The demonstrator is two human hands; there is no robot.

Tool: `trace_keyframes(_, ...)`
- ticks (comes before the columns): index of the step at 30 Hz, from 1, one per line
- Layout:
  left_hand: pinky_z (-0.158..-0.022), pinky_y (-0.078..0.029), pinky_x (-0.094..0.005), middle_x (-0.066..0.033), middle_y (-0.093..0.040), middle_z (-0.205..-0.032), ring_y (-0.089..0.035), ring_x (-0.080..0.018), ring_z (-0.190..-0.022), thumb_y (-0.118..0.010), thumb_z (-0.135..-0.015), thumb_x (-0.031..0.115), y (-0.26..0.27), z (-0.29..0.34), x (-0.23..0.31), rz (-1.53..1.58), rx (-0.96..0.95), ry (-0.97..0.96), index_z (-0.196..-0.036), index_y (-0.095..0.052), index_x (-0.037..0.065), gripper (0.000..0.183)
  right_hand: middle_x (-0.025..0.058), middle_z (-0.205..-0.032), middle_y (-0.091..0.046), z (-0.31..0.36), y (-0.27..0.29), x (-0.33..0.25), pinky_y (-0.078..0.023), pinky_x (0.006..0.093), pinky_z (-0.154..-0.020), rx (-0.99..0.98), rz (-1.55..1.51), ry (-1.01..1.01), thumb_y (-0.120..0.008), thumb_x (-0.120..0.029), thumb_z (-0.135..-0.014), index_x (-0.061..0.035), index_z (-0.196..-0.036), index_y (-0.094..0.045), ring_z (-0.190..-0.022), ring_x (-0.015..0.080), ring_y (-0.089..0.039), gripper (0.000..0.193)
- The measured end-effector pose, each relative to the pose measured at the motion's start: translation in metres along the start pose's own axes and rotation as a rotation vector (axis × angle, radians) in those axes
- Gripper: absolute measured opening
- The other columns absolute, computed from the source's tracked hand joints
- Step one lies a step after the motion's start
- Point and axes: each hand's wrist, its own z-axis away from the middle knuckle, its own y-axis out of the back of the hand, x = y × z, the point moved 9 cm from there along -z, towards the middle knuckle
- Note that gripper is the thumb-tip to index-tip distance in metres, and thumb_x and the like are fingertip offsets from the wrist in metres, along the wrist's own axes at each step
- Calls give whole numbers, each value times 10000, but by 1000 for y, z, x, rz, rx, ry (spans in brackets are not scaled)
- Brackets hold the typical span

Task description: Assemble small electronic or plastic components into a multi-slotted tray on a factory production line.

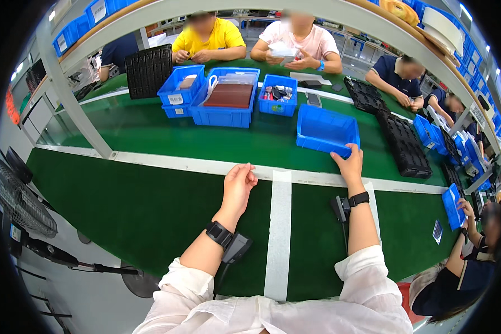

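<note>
An empty-looking blue plastic bin (327, 129) stands on the green work surface ahead, right of centre. My right hand (349, 167) is at its near right corner, thumb and fingers spread around the edge and gripping it. My left hand (240, 183) hovers near the pale rail (195, 164), its fingers curled and the fingertips pinched together. Whatever it may hold is too small to make out. Each wrist carries a black strap with a dark device.
Blue bins, one with brown flat pieces (228, 96) and one with small parts (277, 103), stand further back. Black trays (403, 145) line the right. Co-workers sit opposite and at right. A shelf frame (75, 106) rises at left beside a fan (22, 195).
</note>
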Motion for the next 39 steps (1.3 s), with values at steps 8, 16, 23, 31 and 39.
trace_keyframes(8,-694,-408,-252,-20,-496,-768,-485,-112,-735,-474,-884,145,6,-9,12,-182,38,-133,-886,-525,32,124,92,-826,-550,8,-8,-30,-422,286,-648,-72,-157,143,-703,-218,-703,-14,-839,-575,-742,192,-520,277)
trace_keyframes(16,-964,-318,-380,-191,-399,-1201,-394,-317,-1142,-565,-829,292,-34,-26,16,-970,-29,-526,-1260,-372,78,518,144,-1006,-533,46,-23,-57,-421,344,-790,-168,-360,187,-659,-182,-735,-31,-1013,-544,-931,277,-510,336)
trace_keyframes(23,-995,-287,-362,-176,-367,-1268,-352,-296,-1201,-591,-797,160,-37,-25,12,-972,-193,-364,-1287,-352,85,550,136,-1041,-530,55,-22,-63,-403,307,-815,-253,-431,175,-589,-164,-794,-40,-1232,-417,-901,217,-514,486)
trace_keyframes(31,-995,-271,-398,-204,-356,-1262,-341,-319,-1189,-606,-763,98,-73,9,42,-1274,-11,-842,-1293,-282,21,625,65,-889,-519,35,-6,-17,-403,261,-726,82,-530,-2,-497,-149,-860,6,-1018,-533,-789,137,-480,224)
trace_keyframes(39,-792,-412,-290,-49,-525,-915,-505,-148,-918,-623,-787,124,-84,18,-38,-917,-783,-126,-802,-575,29,107,18,-586,-539,112,-80,-102,-358,196,-415,-1018,-877,-152,-499,-124,-816,-45,-716,-551,-469,70,-485,137)
